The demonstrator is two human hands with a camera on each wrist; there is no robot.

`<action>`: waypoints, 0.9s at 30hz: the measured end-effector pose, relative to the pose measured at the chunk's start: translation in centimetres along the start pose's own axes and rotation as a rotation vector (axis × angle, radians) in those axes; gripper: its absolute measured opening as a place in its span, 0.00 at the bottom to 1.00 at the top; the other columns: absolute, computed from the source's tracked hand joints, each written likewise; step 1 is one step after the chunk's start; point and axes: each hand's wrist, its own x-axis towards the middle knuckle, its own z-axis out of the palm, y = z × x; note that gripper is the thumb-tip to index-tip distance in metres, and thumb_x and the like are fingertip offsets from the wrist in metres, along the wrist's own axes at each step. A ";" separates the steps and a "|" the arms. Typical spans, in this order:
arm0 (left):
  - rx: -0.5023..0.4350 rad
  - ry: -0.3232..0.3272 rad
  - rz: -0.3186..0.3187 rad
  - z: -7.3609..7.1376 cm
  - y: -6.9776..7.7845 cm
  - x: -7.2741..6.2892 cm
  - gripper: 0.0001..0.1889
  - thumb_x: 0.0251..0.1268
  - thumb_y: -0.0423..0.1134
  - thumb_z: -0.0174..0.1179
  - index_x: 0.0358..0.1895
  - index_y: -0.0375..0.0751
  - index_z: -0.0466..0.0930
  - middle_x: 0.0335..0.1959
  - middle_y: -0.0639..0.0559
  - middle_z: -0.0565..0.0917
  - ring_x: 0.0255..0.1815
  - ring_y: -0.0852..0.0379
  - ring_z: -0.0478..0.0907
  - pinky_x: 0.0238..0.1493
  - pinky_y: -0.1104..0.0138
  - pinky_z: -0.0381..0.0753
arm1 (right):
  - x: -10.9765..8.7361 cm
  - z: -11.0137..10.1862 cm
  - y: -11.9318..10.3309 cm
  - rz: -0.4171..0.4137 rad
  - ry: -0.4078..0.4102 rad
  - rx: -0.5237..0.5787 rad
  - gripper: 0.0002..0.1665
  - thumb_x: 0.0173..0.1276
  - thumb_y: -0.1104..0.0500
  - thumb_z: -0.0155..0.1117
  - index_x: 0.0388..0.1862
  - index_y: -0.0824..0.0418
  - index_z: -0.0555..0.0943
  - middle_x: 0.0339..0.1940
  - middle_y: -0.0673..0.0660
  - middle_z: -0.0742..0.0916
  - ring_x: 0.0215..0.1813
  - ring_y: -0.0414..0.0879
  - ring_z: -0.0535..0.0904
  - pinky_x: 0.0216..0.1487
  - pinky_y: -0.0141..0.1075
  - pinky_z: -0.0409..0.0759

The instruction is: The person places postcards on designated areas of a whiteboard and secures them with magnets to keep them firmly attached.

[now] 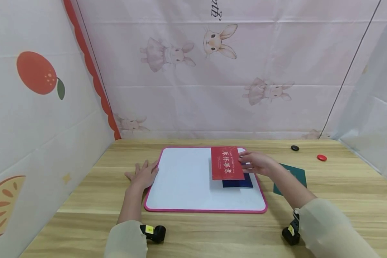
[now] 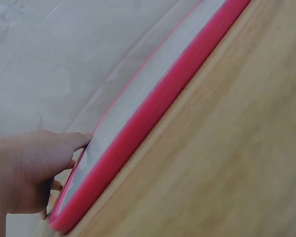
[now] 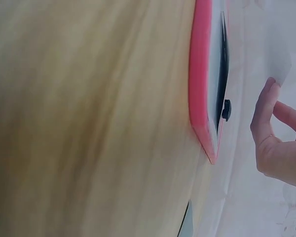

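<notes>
One wooden surface (image 1: 187, 236) bears all items before you. On it lies your whiteboard (image 1: 180, 179), flat, pink-rimmed. Your left hand (image 1: 144, 176) is at the board's left edge, fingers spread, the thumb side touching the rim. Your right hand (image 1: 257, 163) is above the board's right side, pinching a red card (image 1: 227, 163) between thumb and fingers at its right edge. That card, printed with white characters, is raised clear of the board and partly covers a dark blue card (image 1: 237, 183) lying on the right part of the board. To the right of the board, you have a green card (image 1: 299, 176) on the surface, partly hidden by your right forearm. Smallest items: one black disc (image 1: 295, 147) and one red disc (image 1: 322, 157) lie apart at the far right; a black knob (image 3: 227, 109) shows against the dark blue card.
</notes>
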 end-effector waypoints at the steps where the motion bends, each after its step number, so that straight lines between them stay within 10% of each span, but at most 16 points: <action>1: 0.001 -0.001 0.000 0.0 0.0 0.0 0.26 0.73 0.47 0.37 0.71 0.46 0.54 0.70 0.31 0.46 0.66 0.26 0.31 0.49 0.29 0.22 | 0.1 0.0 0.0 0.000 -0.001 -0.001 0.29 0.70 0.63 0.50 0.66 0.71 0.57 0.49 0.64 0.75 0.45 0.53 0.77 0.44 0.37 0.79; 27: 0.008 -0.021 0.020 -0.3 0.3 -0.5 0.35 0.66 0.59 0.45 0.72 0.47 0.50 0.70 0.30 0.45 0.66 0.26 0.29 0.49 0.29 0.23 | 1.7 2.2 -1.2 0.003 0.030 0.020 0.25 0.70 0.64 0.49 0.63 0.70 0.61 0.52 0.66 0.75 0.43 0.52 0.80 0.43 0.39 0.79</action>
